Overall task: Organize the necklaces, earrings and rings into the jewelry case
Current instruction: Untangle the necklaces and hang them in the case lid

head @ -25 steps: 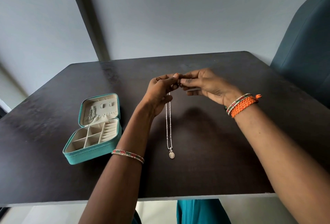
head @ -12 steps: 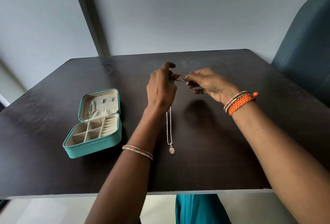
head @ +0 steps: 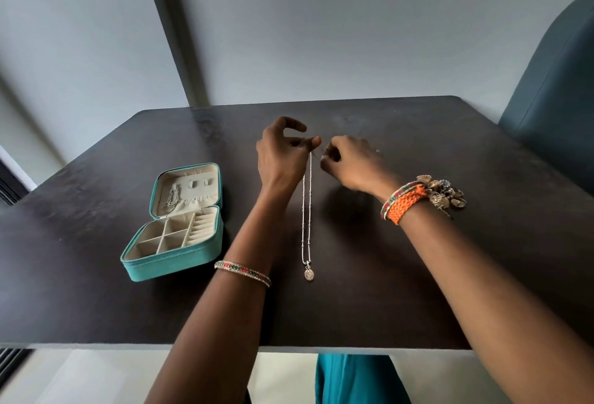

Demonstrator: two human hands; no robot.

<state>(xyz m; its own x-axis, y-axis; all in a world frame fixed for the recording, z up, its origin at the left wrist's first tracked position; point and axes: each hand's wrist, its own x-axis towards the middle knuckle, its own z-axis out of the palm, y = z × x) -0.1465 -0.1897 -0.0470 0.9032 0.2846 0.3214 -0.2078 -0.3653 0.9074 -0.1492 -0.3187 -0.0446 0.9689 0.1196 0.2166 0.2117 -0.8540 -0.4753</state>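
A thin silver necklace with a small round pendant hangs down over the dark table. Its top ends are pinched between my left hand and my right hand, which meet above the table's middle. The teal jewelry case lies open at the left, with cream compartments in the base and one small chain hanging in the lid. A small heap of gold-coloured jewelry lies on the table just behind my right wrist.
A teal chair back stands at the right of the table. Grey walls with a dark vertical post rise behind the table. The table's near edge runs below my forearms.
Both hands have moved slightly away from me with the necklace still held between them. The heap of jewelry behind my right wrist has come into view.
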